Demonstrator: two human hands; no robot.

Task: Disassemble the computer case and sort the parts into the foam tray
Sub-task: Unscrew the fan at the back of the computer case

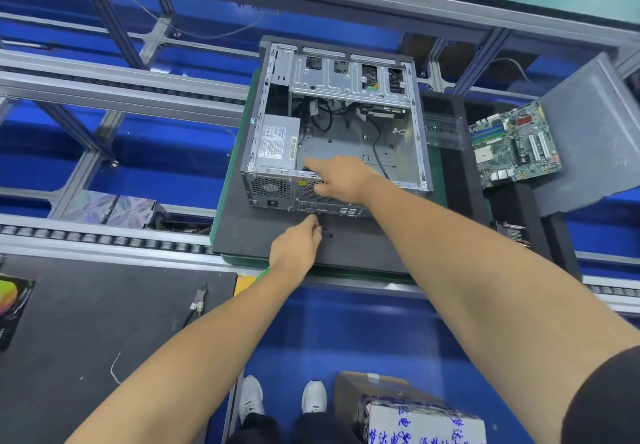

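The open computer case lies on its side on a black foam mat. A grey power supply sits in its left part, and loose black cables lie inside. My right hand reaches over the case's rear wall and grips the black rear fan behind the round grille; only a corner of the fan shows. My left hand is outside the rear panel, its fingertips pinching a small black fastener at the panel's lower edge. Two similar black bits lie on the mat.
To the right, a green motherboard lies on the black foam tray, beside the grey side panel and a clear plastic piece. Pliers lie on the near-left mat. A taped box stands by my feet.
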